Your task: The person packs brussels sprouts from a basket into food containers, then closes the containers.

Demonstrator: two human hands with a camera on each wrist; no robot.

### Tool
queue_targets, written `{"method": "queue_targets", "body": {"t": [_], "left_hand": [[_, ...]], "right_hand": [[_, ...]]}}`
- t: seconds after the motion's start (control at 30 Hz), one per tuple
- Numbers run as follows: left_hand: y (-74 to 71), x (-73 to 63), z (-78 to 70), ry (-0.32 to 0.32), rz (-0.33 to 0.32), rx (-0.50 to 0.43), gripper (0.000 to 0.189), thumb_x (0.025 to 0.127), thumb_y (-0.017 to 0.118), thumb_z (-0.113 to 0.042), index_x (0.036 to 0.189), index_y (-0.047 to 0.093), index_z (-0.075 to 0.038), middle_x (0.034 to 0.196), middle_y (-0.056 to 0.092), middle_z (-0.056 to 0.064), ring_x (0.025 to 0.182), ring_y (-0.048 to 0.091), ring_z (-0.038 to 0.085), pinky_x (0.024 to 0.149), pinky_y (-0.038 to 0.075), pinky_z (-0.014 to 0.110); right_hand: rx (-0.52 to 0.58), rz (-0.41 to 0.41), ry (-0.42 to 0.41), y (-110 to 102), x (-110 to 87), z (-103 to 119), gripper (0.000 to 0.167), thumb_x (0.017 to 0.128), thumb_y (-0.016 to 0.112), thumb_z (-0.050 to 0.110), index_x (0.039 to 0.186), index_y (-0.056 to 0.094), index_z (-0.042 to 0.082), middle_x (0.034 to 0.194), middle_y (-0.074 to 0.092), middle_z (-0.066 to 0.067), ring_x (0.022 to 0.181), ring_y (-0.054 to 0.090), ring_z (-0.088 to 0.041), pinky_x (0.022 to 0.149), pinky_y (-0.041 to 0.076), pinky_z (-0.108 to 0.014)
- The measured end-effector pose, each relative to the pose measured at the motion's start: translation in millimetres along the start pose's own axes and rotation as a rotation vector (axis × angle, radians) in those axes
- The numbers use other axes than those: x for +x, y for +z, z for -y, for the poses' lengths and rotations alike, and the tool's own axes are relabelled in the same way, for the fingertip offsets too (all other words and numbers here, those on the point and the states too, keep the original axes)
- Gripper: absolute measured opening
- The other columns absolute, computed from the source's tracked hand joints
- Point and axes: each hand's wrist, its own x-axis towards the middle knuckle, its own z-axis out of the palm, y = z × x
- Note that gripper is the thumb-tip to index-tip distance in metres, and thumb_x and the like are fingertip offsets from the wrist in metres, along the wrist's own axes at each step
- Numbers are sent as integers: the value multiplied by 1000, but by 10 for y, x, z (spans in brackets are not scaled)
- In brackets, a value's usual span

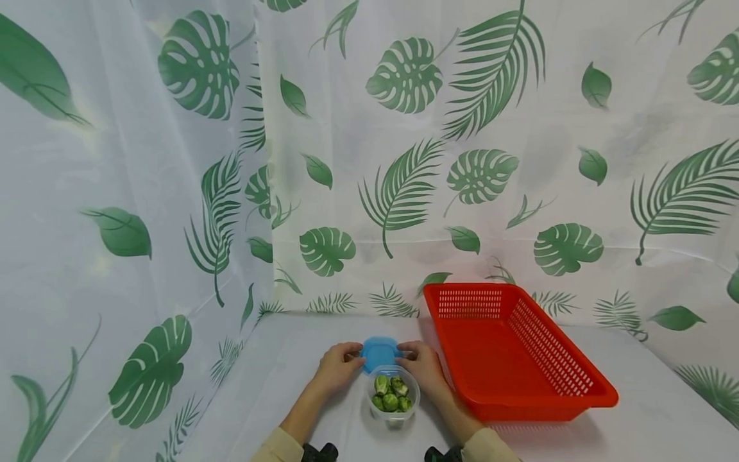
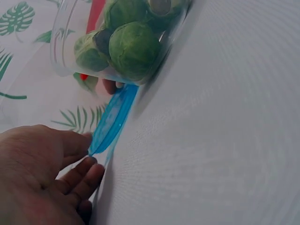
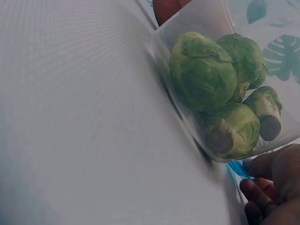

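A blue plastic lid [image 1: 380, 351] lies close over the white table, just behind a clear plastic container [image 1: 417, 389] without a cover. Inside the container are several Brussels sprouts [image 1: 390, 403], seen through its wall in both wrist views. My left hand [image 1: 337, 367] pinches the lid's left edge between thumb and fingers. At the opposite edge, my right hand [image 1: 424, 368] pinches the lid too. In the left wrist view the lid [image 2: 112, 119] tilts on its edge beside the left fingertips. Most of the lid is hidden behind the container in the right wrist view.
A large red plastic basket [image 1: 543, 410] with perforated sides stands to the right, near my right forearm. The white table [image 1: 288, 346] meets leaf-patterned curtains [image 1: 346, 276] at the back and left.
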Motion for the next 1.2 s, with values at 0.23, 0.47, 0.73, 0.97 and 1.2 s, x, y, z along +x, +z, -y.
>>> {"method": "queue_targets", "body": {"t": [0.23, 0.47, 0.73, 0.97, 1.2], "left_hand": [[4, -9, -15, 16, -20, -136, 39, 93, 75, -5, 131, 67, 2, 121, 65, 20, 101, 68, 24, 82, 55, 30], [-12, -4, -53, 48, -67, -189, 39, 92, 75, -2, 129, 67, 2, 118, 65, 19, 96, 66, 19, 76, 54, 23], [5, 43, -82, 80, -119, -191, 42, 91, 77, -4, 132, 67, -2, 113, 66, 15, 90, 65, 16, 74, 53, 22], [3, 38, -123, 100, -132, -211, 45, 92, 76, -4, 136, 65, -2, 113, 65, 15, 89, 66, 14, 72, 53, 20], [-17, 28, -166, 113, -137, -232, 46, 94, 75, -6, 139, 64, -4, 114, 63, 13, 90, 65, 13, 72, 54, 21]], "right_hand": [[55, -33, -29, 1, -18, -4, 24, 92, 76, 4, 116, 76, 2, 118, 71, -14, 95, 65, -21, 84, 58, -38], [146, -70, -11, 11, -14, 17, 28, 94, 75, 5, 122, 75, 7, 103, 70, -10, 85, 59, -19, 71, 52, -22], [209, -84, -35, 4, -18, 41, 32, 93, 77, 4, 124, 74, 9, 106, 70, -10, 83, 57, -19, 69, 50, -20], [262, -100, -57, 3, -19, 53, 34, 92, 77, 2, 126, 74, 7, 111, 71, -14, 79, 57, -16, 67, 49, -20], [284, -103, -58, -15, -8, 75, 39, 94, 76, 5, 132, 71, 8, 100, 70, -15, 81, 57, -16, 67, 48, -20]]}}
